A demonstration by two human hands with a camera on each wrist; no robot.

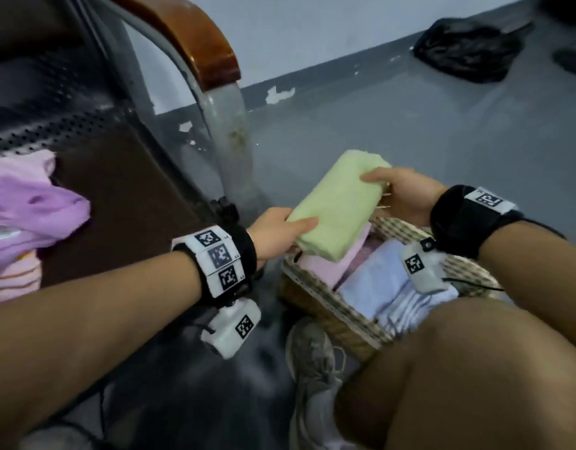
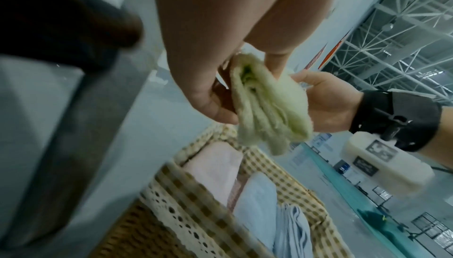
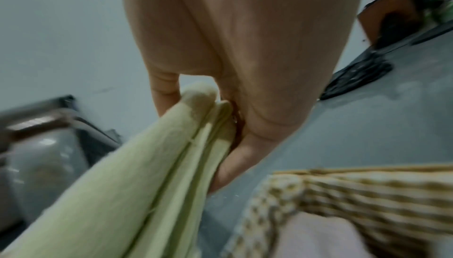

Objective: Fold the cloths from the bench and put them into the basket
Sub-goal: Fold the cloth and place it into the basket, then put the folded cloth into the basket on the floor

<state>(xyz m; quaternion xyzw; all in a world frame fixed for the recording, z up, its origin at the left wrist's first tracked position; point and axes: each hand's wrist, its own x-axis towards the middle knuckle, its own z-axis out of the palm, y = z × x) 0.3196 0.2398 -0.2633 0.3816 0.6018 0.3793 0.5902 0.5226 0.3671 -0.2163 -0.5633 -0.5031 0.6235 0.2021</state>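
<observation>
A folded pale green cloth [image 1: 338, 203] hangs just above the far left corner of the wicker basket [image 1: 316, 295]. My left hand [image 1: 278, 233] pinches its near end, thumb on top. My right hand [image 1: 400, 193] grips its far right side. The left wrist view shows the green cloth [image 2: 267, 103] end-on, its layers stacked, held between both hands over the basket [image 2: 186, 204]. In the right wrist view the green cloth [image 3: 137, 184] runs down to the left from my fingers [image 3: 230, 165]. A pink cloth [image 1: 325, 263] and a light blue cloth [image 1: 374, 280] lie folded inside the basket.
Unfolded purple and pink cloths [image 1: 26, 209] lie on the brown bench seat [image 1: 124, 196] at left. The bench's metal leg [image 1: 228, 131] and wooden armrest [image 1: 195, 37] stand behind the basket. My knee [image 1: 468, 368] and shoe [image 1: 312, 368] are beside the basket. A black bag [image 1: 468, 50] lies on the grey floor.
</observation>
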